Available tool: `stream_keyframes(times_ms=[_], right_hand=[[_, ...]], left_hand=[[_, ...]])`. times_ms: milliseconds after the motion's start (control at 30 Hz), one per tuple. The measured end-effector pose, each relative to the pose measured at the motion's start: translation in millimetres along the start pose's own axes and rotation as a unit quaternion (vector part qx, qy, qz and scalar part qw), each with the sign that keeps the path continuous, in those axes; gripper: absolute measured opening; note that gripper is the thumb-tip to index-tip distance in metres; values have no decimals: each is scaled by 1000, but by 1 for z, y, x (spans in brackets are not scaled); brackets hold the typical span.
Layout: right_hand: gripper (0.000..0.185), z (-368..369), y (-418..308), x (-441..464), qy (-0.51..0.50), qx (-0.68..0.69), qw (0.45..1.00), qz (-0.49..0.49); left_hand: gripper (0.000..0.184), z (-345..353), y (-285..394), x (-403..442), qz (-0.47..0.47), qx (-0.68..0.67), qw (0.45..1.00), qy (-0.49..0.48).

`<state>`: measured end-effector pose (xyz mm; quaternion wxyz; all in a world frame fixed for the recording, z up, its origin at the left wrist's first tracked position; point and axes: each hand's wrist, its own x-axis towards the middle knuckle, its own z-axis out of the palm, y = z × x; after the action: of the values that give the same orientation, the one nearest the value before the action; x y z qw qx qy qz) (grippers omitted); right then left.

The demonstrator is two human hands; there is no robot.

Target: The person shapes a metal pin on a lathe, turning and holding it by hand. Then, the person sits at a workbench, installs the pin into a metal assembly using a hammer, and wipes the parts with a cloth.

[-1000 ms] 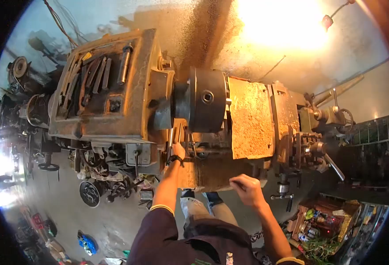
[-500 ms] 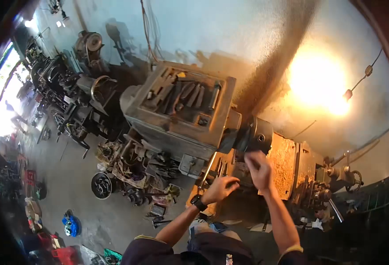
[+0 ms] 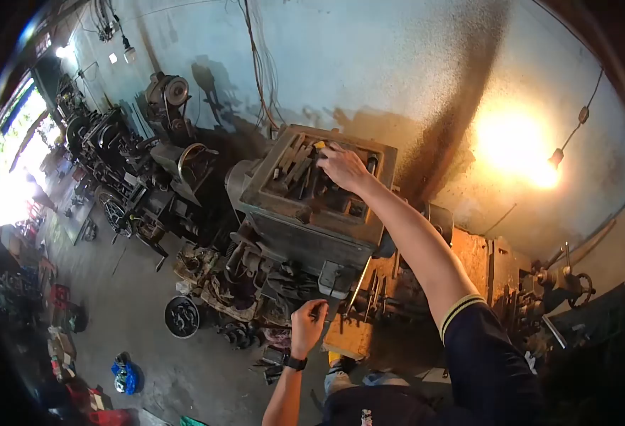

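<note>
My right hand (image 3: 344, 169) reaches over the tray (image 3: 390, 170) on top of the lathe headstock (image 3: 305, 231). Its fingers are apart, with the tips down among dark metal tools (image 3: 294, 167) and close to a small yellow piece (image 3: 320, 145). The palm covers part of the tools. Lower down, my left hand (image 3: 308, 326), with a black watch on the wrist, hovers in front of the headstock near a small grey metal box (image 3: 335, 279). Its fingers are curled together; whatever may be in them is too dark to name. The lathe chuck (image 3: 440, 219) shows partly behind my right arm.
A wooden board (image 3: 348, 336) and several thin rods (image 3: 375, 295) lie by the lathe bed. A tailstock with a handwheel (image 3: 580, 290) is at the right. On the floor stands a round black pan (image 3: 182, 317) of metal bits. A lit bulb (image 3: 555, 157) hangs by the wall.
My right hand has gone from beside the chuck up and left to the tool tray. My left hand has moved down and left, its fingers now curled. The view has shifted.
</note>
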<state>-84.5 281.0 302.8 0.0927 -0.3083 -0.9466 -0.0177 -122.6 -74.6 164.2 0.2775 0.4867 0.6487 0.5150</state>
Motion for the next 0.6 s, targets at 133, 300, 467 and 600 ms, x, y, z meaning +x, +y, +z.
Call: stream_keyframes(times_ms=[133,300,467,600], right_hand=[[19,-25,11,-35,196,141,970,3],[14,-85,18,-165,371,353,847,143],[21,-88,37,-344,351,592,615,384],[21,-10,61,-453,388,561,573,454]], left_hand=[[22,20,4,14,44,201,978,37],[28,62,-26,50,-66,433,894,-94],[16,79,0,63,-28,535,842,-63],[22,97,-28,79,-18,578,815,-31]])
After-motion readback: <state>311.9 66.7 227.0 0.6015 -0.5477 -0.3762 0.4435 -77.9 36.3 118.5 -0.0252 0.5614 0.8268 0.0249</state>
